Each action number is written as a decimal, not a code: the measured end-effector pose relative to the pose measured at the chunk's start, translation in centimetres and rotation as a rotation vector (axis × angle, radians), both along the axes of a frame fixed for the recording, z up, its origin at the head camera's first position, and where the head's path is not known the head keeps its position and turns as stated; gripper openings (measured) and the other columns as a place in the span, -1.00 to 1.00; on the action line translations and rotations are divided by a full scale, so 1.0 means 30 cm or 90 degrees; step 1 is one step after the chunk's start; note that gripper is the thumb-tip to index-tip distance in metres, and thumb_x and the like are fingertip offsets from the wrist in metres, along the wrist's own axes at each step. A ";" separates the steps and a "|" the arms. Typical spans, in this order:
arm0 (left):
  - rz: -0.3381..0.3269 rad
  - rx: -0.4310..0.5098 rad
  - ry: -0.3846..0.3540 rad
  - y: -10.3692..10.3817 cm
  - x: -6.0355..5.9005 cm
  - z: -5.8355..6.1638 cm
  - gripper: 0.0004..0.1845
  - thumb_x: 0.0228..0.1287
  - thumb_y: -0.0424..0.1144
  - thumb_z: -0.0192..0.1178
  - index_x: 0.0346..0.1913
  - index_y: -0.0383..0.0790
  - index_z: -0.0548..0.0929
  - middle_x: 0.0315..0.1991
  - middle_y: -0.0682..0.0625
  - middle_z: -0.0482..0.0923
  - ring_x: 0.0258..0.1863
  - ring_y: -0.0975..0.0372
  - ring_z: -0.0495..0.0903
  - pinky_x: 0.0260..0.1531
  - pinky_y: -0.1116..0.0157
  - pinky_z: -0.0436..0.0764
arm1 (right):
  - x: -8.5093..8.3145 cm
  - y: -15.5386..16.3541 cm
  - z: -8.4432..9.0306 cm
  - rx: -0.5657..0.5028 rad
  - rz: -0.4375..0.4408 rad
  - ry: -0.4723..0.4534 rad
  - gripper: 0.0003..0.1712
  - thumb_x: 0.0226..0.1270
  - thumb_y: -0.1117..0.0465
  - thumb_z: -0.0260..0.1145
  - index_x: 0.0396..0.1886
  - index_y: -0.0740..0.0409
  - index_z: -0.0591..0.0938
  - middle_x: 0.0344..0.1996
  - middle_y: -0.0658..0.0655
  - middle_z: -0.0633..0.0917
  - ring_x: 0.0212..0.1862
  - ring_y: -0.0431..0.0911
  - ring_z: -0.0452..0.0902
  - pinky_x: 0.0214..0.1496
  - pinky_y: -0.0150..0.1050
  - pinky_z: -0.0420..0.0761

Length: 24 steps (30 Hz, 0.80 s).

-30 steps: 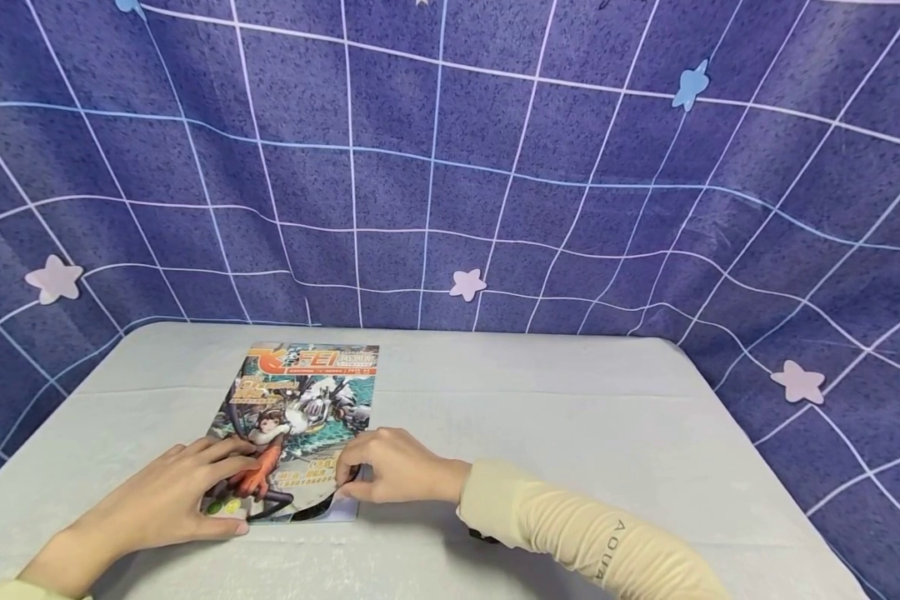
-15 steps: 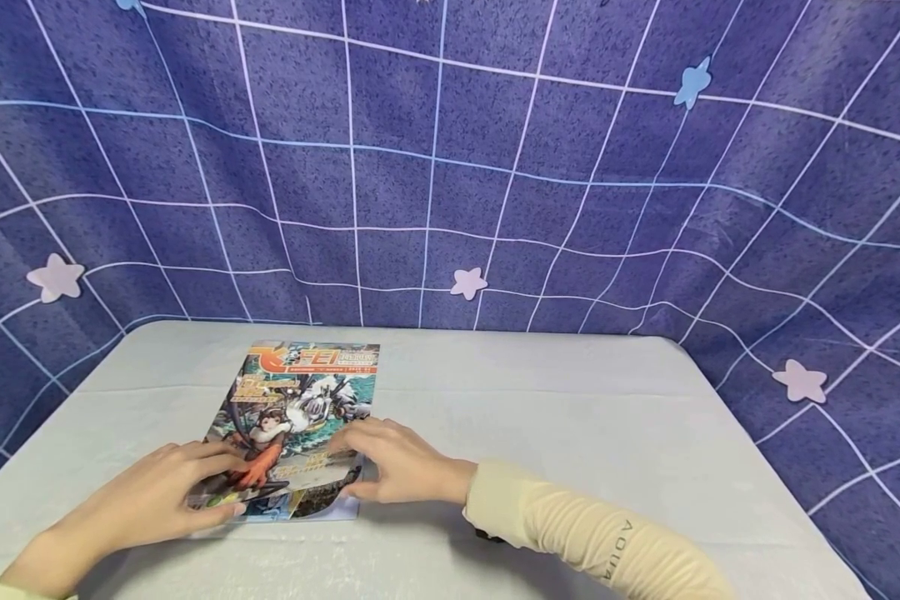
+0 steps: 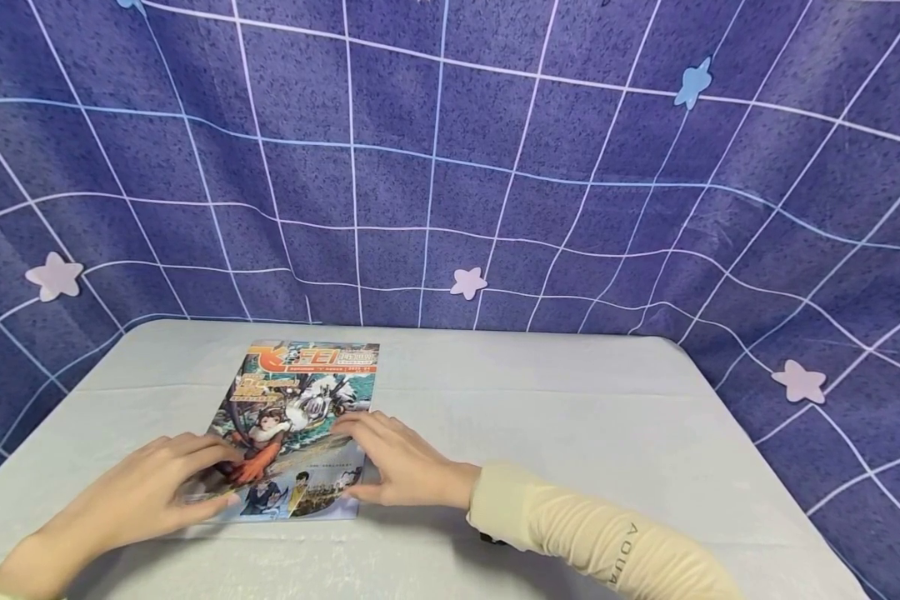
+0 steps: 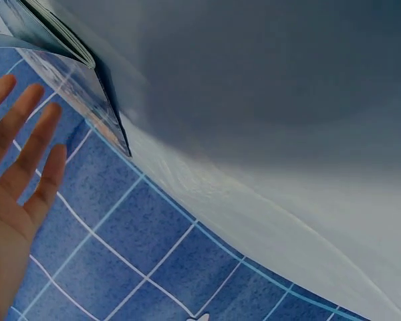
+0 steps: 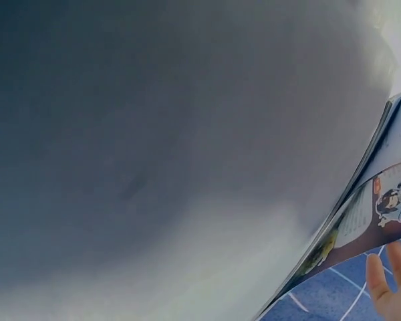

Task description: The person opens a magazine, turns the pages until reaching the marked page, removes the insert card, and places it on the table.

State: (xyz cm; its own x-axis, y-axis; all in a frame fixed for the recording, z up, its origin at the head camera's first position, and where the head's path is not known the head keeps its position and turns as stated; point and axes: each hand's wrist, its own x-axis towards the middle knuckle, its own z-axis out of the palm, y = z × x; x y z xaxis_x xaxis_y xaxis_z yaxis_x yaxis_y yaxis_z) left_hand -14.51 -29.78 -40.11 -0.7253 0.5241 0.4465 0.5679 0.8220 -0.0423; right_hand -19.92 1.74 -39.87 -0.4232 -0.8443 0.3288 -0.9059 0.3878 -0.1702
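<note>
While my left hand [image 3: 146, 492] lies flat with its fingers spread on the near left corner of the magazine [image 3: 300, 417], I have the cover pinned to the counter [image 3: 570, 417] on that side; nothing is pinched, the fingers are straight and only press. The magazine itself lies closed and face up towards the left half of the counter, its near edge close to the counter's near edge, its colourful cover upward. Further right, my right hand [image 3: 401, 462] rests at the magazine's near right corner, fingers extended and relaxed over the cover edge, touching it without gripping. I judge I am steadying and flattening the magazine, about to open it. The next move would call for holding the left side down while my right fingertips catch the cover's free edge and lift it cleanly.
</note>
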 end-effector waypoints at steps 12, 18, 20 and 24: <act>-0.012 0.031 0.040 -0.016 -0.002 0.011 -0.47 -0.28 0.16 0.40 -0.16 -0.01 0.64 -0.22 0.13 0.61 -0.20 0.20 0.54 -0.14 0.24 0.33 | -0.001 -0.001 -0.008 -0.035 -0.013 0.044 0.00 0.04 -0.11 0.35 0.35 0.19 0.08 0.34 0.14 0.16 0.36 -0.11 0.12 0.40 -0.30 0.12; -0.006 0.040 0.041 -0.033 -0.002 0.019 -0.45 -0.25 0.12 0.39 -0.15 -0.10 0.63 -0.19 0.00 0.62 -0.16 0.12 0.53 -0.09 0.18 0.33 | 0.001 0.001 -0.010 -0.030 -0.016 0.042 -0.08 0.05 -0.10 0.34 0.30 0.19 0.16 0.29 0.11 0.24 0.30 -0.14 0.19 0.37 -0.34 0.17; -0.003 0.043 0.045 -0.036 0.000 0.023 -0.45 -0.23 0.11 0.39 -0.12 -0.11 0.63 -0.18 -0.01 0.62 -0.14 0.13 0.52 -0.07 0.18 0.32 | 0.003 0.001 -0.010 -0.020 -0.015 0.037 -0.14 0.07 -0.11 0.33 0.27 0.16 0.21 0.26 0.08 0.30 0.27 -0.16 0.22 0.35 -0.36 0.19; 0.000 0.048 0.049 -0.043 0.003 0.032 -0.39 -0.20 0.11 0.38 -0.02 -0.11 0.59 -0.09 -0.02 0.58 -0.08 0.13 0.47 0.23 0.40 0.16 | 0.005 0.001 -0.009 0.009 -0.010 0.030 -0.24 0.10 -0.14 0.29 0.22 0.09 0.28 0.20 0.01 0.38 0.21 -0.20 0.28 0.31 -0.41 0.23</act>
State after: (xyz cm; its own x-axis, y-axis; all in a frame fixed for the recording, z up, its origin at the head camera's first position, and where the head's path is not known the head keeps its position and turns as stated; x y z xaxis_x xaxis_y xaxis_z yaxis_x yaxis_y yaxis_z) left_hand -14.42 -31.08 -39.15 -0.6869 0.4871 0.5393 0.5657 0.8243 -0.0239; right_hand -19.76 1.76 -40.14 -0.4203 -0.8427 0.3364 -0.9068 0.4036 -0.1219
